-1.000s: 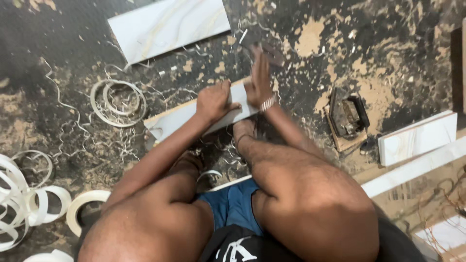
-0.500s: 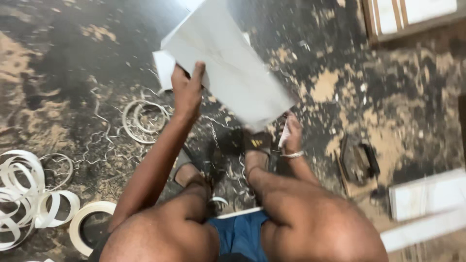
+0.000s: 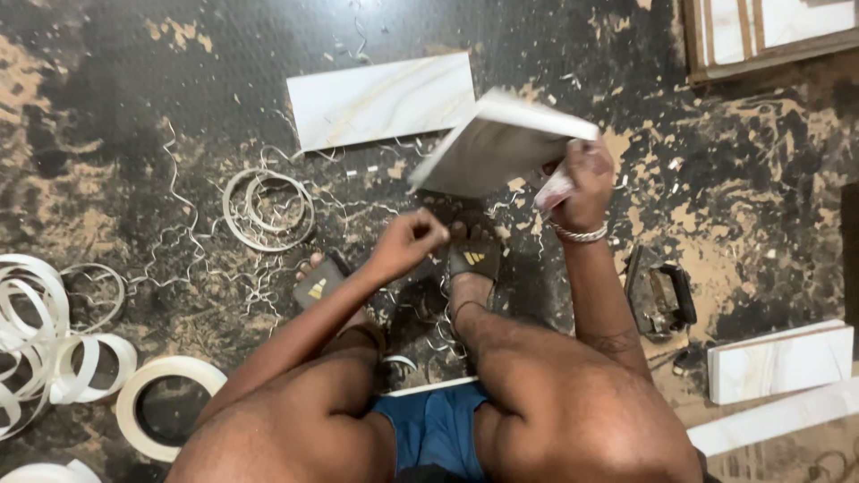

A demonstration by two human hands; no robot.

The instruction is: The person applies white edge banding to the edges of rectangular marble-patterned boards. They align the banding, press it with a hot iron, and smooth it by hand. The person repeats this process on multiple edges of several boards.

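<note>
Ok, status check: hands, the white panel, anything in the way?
Right hand grips the white marble-patterned rectangular panel, lifted and tilted above the floor. Left hand closed, nothing seen in it, just below the panel. Curled white edge-strip shavings lie on the floor beneath.

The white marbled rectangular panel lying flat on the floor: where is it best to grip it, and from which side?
Probably by a long edge of the white marbled rectangular panel, coming from the near side: it lies flat, and its near long edge faces the person's left hand, with only thin shavings between.

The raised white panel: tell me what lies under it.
Under the raised white panel held by the right hand: dark, dusty floor with shavings. What it covers cannot be seen.
</note>
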